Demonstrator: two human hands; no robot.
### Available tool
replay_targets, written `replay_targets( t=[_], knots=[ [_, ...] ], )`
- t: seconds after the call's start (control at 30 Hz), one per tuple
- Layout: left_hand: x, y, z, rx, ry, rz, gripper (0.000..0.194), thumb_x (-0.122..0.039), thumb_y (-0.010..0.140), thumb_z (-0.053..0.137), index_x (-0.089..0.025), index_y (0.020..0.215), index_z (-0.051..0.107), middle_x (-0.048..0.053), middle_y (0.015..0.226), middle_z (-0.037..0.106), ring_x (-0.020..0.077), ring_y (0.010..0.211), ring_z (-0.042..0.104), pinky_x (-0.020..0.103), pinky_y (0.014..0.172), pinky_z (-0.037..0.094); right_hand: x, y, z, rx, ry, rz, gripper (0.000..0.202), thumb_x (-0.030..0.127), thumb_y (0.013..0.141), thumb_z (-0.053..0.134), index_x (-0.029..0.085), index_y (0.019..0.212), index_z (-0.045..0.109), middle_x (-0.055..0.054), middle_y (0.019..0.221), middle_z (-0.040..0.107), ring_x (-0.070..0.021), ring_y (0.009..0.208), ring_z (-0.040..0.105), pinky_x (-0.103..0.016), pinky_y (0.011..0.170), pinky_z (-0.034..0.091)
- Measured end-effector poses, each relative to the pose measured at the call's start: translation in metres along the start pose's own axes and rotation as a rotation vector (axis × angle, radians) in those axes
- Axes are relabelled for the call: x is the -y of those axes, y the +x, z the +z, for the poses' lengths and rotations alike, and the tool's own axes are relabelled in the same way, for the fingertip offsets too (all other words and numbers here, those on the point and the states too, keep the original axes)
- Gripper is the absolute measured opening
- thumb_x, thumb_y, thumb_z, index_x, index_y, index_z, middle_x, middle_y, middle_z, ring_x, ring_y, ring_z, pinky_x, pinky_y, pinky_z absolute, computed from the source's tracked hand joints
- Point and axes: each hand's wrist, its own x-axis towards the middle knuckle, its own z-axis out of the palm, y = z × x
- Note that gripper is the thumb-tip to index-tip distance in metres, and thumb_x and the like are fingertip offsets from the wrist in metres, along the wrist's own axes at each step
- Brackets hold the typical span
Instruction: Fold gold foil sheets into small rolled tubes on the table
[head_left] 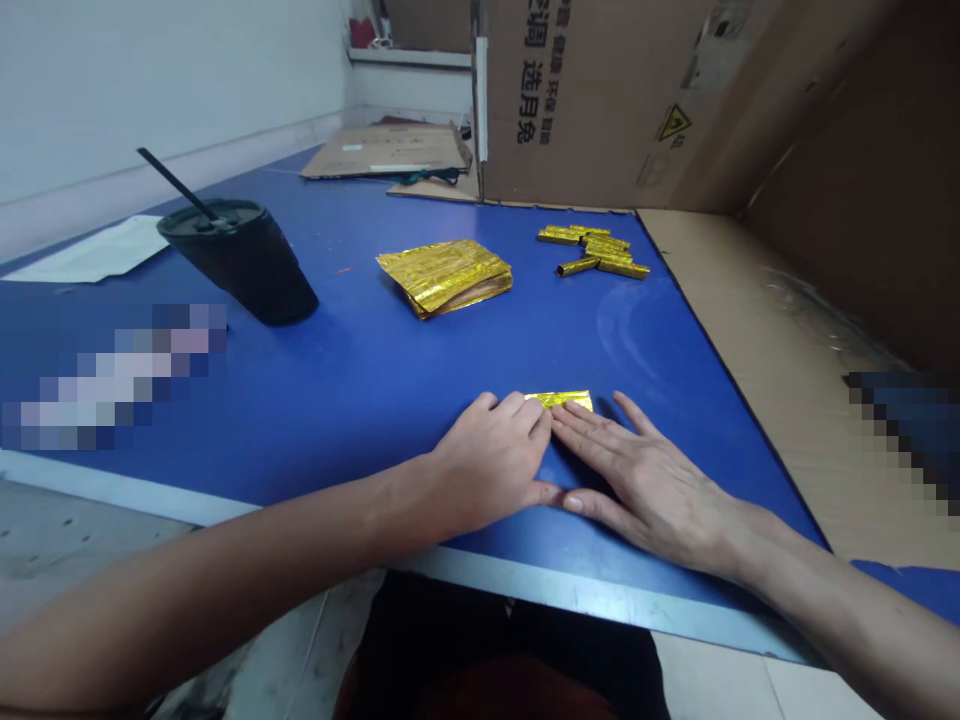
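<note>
Partly under the curled left hand [495, 458] and spread right hand [651, 482] lies gold foil [576, 398].

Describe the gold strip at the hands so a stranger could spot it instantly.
Find the near part of the blue tabletop. There, the gold foil strip lies partly covered by the left hand and right hand. Unlike the gold sheet stack and gold rolls farther back, it's being touched.
</note>
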Motion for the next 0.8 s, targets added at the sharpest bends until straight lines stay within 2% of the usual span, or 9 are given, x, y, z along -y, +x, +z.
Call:
replay_targets(
  t=[0.13, 0.3, 0.57, 0.8],
  knots=[
    [0.0020, -0.0016, -0.0011, 0.015, -0.016, 0.018, 0.065, -0.063, 0.078, 0.035, -0.008, 0.108, 0.053, 0.012, 0.101, 0.056, 0.0233, 0.089, 0.049, 0.033, 0.070, 0.034, -0.0036, -0.0040, -0.0020, 0.008, -0.030, 0.039, 0.053, 0.046, 0.087, 0.033, 0.012, 0.127, 0.042, -0.013, 0.130, 0.045, -0.0251, 0.121, 0.039, -0.055, 0.102, 0.016],
    [0.0031, -0.0021, -0.0021, 0.022, -0.035, 0.006, 0.064, -0.063, 0.076, 0.039, -0.009, 0.108, 0.053, 0.012, 0.101, 0.056, 0.0238, 0.091, 0.049, 0.033, 0.071, 0.035, -0.0064, -0.0081, -0.0050, -0.037, -0.099, 0.098, 0.047, 0.045, 0.087, 0.033, 0.014, 0.119, 0.052, -0.011, 0.121, 0.055, -0.0272, 0.116, 0.044, -0.058, 0.099, 0.019],
    [0.0058, -0.0001, -0.0028, 0.016, -0.085, -0.031, 0.051, -0.052, 0.082, 0.042, -0.011, 0.109, 0.054, 0.010, 0.102, 0.056, 0.0232, 0.091, 0.049, 0.034, 0.074, 0.037, -0.0045, -0.0052, -0.0039, -0.074, -0.118, 0.104, 0.045, 0.046, 0.087, 0.034, 0.017, 0.115, 0.055, -0.009, 0.118, 0.058, -0.0283, 0.116, 0.045, -0.059, 0.097, 0.022],
    [0.0067, -0.0014, -0.0019, 0.029, -0.058, -0.006, 0.050, -0.053, 0.081, 0.042, -0.010, 0.103, 0.057, 0.010, 0.101, 0.058, 0.0232, 0.090, 0.050, 0.034, 0.074, 0.037, -0.0034, -0.0042, -0.0061, -0.083, -0.136, 0.146, 0.041, 0.043, 0.087, 0.035, 0.017, 0.109, 0.059, -0.007, 0.113, 0.061, -0.0289, 0.114, 0.047, -0.059, 0.097, 0.021]
  ],
)
